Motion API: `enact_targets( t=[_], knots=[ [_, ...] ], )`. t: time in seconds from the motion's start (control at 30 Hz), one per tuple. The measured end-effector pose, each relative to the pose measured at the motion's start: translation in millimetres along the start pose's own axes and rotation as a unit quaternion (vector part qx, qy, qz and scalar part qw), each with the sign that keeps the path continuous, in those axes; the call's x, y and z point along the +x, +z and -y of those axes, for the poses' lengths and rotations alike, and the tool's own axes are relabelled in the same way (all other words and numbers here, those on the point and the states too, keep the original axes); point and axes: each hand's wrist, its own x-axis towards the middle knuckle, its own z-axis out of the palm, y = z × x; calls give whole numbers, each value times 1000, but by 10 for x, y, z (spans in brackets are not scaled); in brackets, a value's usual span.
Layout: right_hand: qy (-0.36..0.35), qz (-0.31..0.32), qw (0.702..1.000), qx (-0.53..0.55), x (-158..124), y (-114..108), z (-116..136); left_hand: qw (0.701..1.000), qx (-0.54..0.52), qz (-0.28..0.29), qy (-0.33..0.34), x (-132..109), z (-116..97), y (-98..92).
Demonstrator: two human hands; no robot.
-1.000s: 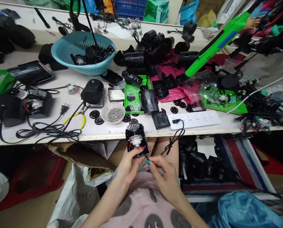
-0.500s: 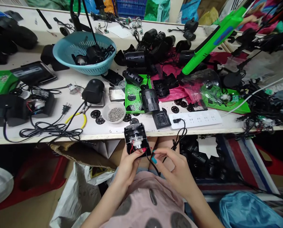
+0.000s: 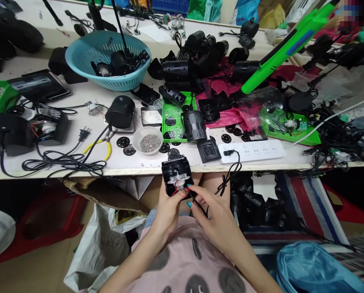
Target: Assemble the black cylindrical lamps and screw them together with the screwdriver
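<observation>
My left hand (image 3: 167, 209) is wrapped round a small open black plastic housing (image 3: 172, 166), held just off the table's front edge above my lap. Inside it sit a clear and white motor-like part (image 3: 179, 179) and thin red wires; the left thumb presses near the wires. My right hand (image 3: 214, 209) is at the housing's lower right corner, its index finger and thumb closed about the black cable (image 3: 205, 209) where it meets the housing. The fingertips partly hide that spot. Beyond the housing stands a white bowl (image 3: 134, 140) of small metal screws.
Along the table edge (image 3: 133, 173) lie yellow-handled pliers (image 3: 108, 150), coiled black cord (image 3: 69, 162) and a white power strip (image 3: 252, 151). Behind are a blue colander (image 3: 78, 61), a green perforated tray (image 3: 176, 110) and a black cylindrical housing (image 3: 194, 125). A bright green tool-like object (image 3: 276, 53) slants overhead.
My right hand has moved left, bringing its fingers against the housing's corner and the cable. The housing is tilted slightly differently in my left hand. The view has shifted a little.
</observation>
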Motion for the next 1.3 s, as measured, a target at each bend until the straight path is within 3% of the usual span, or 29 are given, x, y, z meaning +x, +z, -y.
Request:
enact_targets(
  t=[0.17, 0.33, 0.5, 0.8, 1.1, 1.3],
  knots=[
    [42, 26, 992, -114, 56, -73, 70, 999, 20, 35, 9, 2, 24, -47],
    [6, 64, 975, -214, 94, -131, 199, 998, 34, 33, 28, -38, 63, -74],
    [19, 90, 968, -232, 112, -111, 200, 999, 33, 28, 4, -52, 95, -81],
    [26, 124, 969, -214, 159, -279, 153, 981, -32, 130, -141, 47, -77, -208],
    [-5, 136, 962, -238, 271, -386, 165, 983, -108, 66, -134, 81, -151, -192],
    [-28, 135, 972, -187, 436, -565, 189, 985, -102, 73, -116, 98, -280, -176]
  ],
)
